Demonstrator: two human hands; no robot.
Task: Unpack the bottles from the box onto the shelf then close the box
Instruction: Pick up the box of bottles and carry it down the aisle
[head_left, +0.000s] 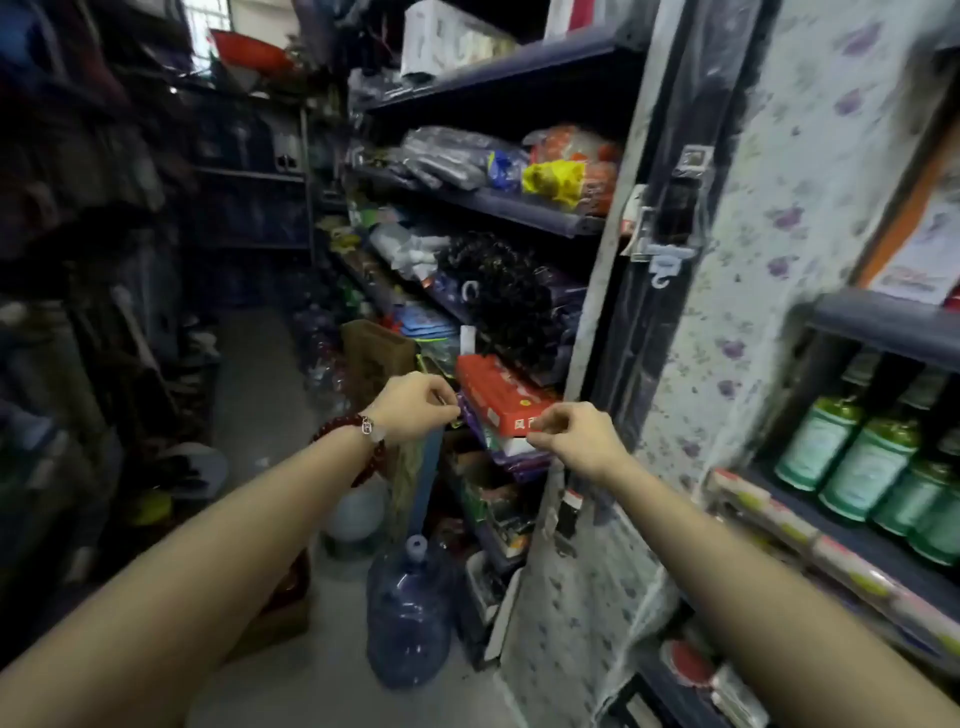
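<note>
Both your arms reach forward, bare to the elbow. Your left hand (415, 408), a dark red bead bracelet (358, 441) at its wrist, has its fingers curled; it seems to pinch something thin, but you cannot tell what. Your right hand (576, 434) is curled too, fingertips at the corner of a red packet (501, 392) jutting off the middle shelf (524, 213); actual grip unclear. Green bottles (862, 457) stand upright in rows on the right-hand shelf (852, 545), well apart from both hands. A blue water jug (410, 608) sits on the floor.
</note>
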